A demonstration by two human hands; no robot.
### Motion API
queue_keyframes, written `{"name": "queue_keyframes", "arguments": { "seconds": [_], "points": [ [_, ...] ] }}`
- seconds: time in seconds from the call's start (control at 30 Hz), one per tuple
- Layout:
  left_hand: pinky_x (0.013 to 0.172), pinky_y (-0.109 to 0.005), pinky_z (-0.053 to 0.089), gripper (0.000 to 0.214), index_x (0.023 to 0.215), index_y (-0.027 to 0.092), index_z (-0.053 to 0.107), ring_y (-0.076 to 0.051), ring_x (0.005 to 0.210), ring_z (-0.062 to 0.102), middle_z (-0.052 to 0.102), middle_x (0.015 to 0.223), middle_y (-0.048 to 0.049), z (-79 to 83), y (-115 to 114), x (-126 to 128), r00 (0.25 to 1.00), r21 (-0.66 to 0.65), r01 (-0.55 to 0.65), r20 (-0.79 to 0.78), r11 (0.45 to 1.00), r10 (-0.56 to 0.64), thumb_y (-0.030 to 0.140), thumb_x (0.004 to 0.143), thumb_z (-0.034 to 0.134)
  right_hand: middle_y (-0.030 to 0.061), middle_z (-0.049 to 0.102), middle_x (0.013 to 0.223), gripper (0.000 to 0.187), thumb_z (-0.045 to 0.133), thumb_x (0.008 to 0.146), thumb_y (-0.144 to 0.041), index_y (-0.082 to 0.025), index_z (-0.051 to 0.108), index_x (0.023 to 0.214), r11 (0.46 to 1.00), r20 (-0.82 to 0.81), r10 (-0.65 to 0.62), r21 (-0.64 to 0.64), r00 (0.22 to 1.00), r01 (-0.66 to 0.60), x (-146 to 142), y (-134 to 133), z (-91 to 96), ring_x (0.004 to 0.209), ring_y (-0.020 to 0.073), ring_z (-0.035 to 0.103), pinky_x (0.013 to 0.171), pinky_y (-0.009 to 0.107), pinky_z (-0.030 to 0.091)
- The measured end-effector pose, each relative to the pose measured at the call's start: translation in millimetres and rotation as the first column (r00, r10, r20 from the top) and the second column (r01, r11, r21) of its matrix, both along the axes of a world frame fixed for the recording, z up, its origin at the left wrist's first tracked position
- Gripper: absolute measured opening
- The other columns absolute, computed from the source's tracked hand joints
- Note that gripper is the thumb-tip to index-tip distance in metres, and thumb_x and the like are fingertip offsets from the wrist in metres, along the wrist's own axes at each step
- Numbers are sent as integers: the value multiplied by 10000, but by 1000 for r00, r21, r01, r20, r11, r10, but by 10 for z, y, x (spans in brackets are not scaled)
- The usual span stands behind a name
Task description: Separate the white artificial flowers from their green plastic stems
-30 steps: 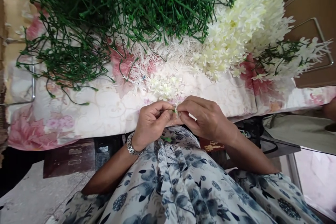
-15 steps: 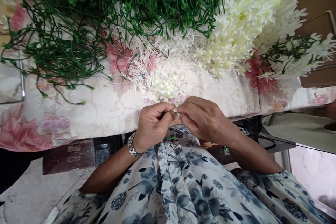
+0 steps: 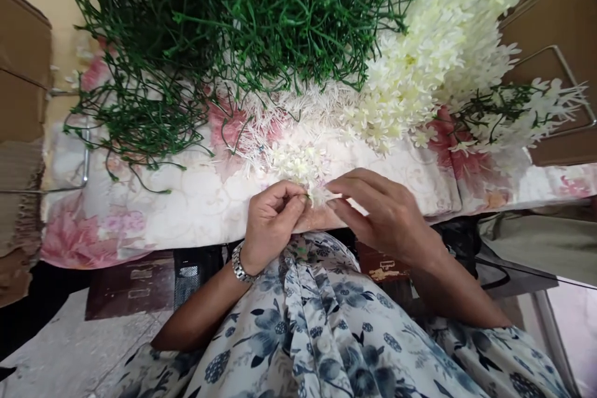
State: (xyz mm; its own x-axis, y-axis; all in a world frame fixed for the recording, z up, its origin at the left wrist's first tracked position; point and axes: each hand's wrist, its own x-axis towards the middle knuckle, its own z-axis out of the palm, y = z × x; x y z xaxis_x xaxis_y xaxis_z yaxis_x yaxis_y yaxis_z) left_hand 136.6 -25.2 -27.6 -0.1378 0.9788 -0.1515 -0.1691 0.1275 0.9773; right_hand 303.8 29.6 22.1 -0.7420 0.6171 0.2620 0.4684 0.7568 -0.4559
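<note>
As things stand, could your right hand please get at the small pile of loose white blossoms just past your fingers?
Probably yes. The right hand is beside the small pile of loose white blossoms on the floral cloth, fingers spread, nothing lying between. The left hand pinches a small blossom nearby.

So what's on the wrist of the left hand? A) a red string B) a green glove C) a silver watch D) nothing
C: a silver watch with a metal band sits on the wrist just below the left hand, whose fingers pinch a small white flower.
</note>
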Motion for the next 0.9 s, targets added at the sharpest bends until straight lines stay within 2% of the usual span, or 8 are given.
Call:
{"name": "queue_keyframes", "arguments": {
  "seconds": [0.07,0.17,0.33,0.4,0.47,0.63,0.77,0.9],
  "points": [
    [461,-171,355,79,756,176,587,-44,458,396,513,590,43,2,13,22,994,30,-107,-1,994,107,215,817,557,74,614,912,227,583,808,-171,-115,560,1027,998,-148,-23,-67,989,13,27,-60,45,840,135,562,743,252,475],
    [515,-179,399,58,783,180,582,-53,504,441,535,635,30,36,44,71,977,84,-209,-18,974,212,224,819,569,58,605,905,338,629,787,-228,-114,539,1092,974,-225,32,-211,974,-80,-23,-179,25,797,111,552,701,228,475],
    [563,-203,428,26,841,195,572,-71,545,473,507,644,32,106,-12,59,966,116,-249,100,962,238,200,816,567,26,576,731,100,513,829,-92,-103,586,896,986,-250,28,-154,968,-68,-124,-236,-99,699,87,529,648,205,453],
    [555,-206,417,45,830,199,563,-77,575,485,518,716,18,127,-86,-4,972,105,-174,180,979,154,165,802,559,46,591,759,103,518,823,-88,-92,585,901,988,-236,58,-129,970,-90,-94,-215,-95,728,99,537,663,215,460],
    [601,-219,422,94,825,200,561,-98,656,517,532,793,0,151,-161,-71,979,81,-42,201,996,25,124,770,561,67,606,812,131,521,818,-76,-89,584,932,991,-203,108,-62,973,-123,-50,-202,-60,768,114,540,684,226,462],
    [643,-222,378,116,831,172,578,-126,744,487,523,822,-27,243,-206,-126,968,58,240,64,969,-243,105,744,539,59,581,757,168,435,867,-116,-95,591,926,955,-61,285,101,957,-278,-39,-214,27,717,140,495,653,276,436],
    [667,-224,376,62,837,166,570,-131,763,478,516,821,-25,262,-166,-104,951,0,304,55,953,-303,157,778,553,42,566,744,198,404,880,-141,-137,598,841,934,33,328,141,944,-329,-86,-220,36,724,148,491,663,295,420],
    [617,-213,377,91,850,162,568,-115,698,451,504,761,-11,191,-183,-83,940,-106,309,187,945,-287,235,798,580,39,578,802,147,453,868,-173,-139,594,894,918,54,331,213,942,-334,-102,-207,11,736,142,487,672,296,421]
  ]
}}
